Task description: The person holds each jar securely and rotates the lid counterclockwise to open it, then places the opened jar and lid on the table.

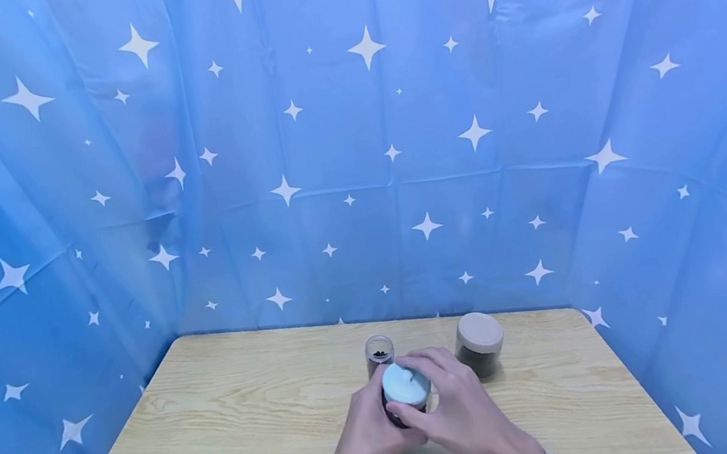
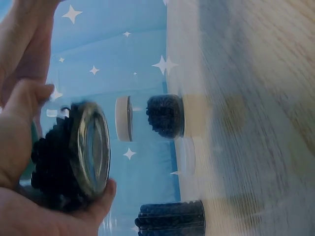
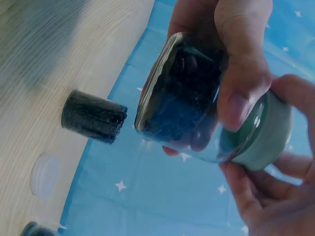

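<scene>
Left hand [image 1: 372, 426] curled round dark-filled jar [image 3: 179, 96]; right hand [image 1: 459, 401] pinches its blue-green lid [image 1: 404, 384]; pale-lidded jar [image 1: 480, 338] stands near far edge of table [image 1: 224, 425].

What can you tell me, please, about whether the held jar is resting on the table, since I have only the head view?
Observer: It is lifted: the left wrist view shows the held jar with its glass base clear of the table.

Operator: Thank you. Beyond the left hand round the jar and the right hand on its pale blue lid, could something on the table be covered?

Observer: Yes, the right wrist view shows a loose whitish lid lying flat on the table.
</scene>
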Tool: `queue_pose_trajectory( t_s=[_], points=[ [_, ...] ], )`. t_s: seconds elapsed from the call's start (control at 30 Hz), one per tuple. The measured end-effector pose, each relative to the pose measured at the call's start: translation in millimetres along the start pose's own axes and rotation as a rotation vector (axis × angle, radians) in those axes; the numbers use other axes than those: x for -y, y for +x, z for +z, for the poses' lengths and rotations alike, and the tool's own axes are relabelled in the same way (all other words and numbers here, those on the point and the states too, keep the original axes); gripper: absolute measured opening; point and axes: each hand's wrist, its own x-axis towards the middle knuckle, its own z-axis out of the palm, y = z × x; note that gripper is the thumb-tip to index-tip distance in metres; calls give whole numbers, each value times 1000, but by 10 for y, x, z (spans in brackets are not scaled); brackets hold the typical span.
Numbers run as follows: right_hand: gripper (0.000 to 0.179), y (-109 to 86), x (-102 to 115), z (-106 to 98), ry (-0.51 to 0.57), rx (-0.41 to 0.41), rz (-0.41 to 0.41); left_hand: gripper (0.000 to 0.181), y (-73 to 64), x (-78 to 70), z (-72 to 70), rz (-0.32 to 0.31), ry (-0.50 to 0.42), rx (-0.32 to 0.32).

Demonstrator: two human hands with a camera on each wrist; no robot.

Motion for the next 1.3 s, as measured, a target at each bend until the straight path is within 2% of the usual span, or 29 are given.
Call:
queue_pose_trajectory(
  t_s=[0.2, 0.47, 0.73, 1.0, 1.3],
  points=[
    [55, -2, -36, -44, 43, 31, -24, 77, 12, 13, -24, 1, -30, 36],
    [57, 10, -65, -77, 64, 82, -55, 79, -3, 15, -33, 33, 5, 23],
    [60, 13, -79, -92, 66, 101, -101, 79, -20, -2, -35, 59, -1, 20],
    [62, 21, -3, -106, 1, 64, -71, 84, -7, -29, -20, 46, 12, -1],
    [67, 17, 100, -85, -125, 43, 33, 78, 17, -14, 11, 38, 86, -59]
  ],
)
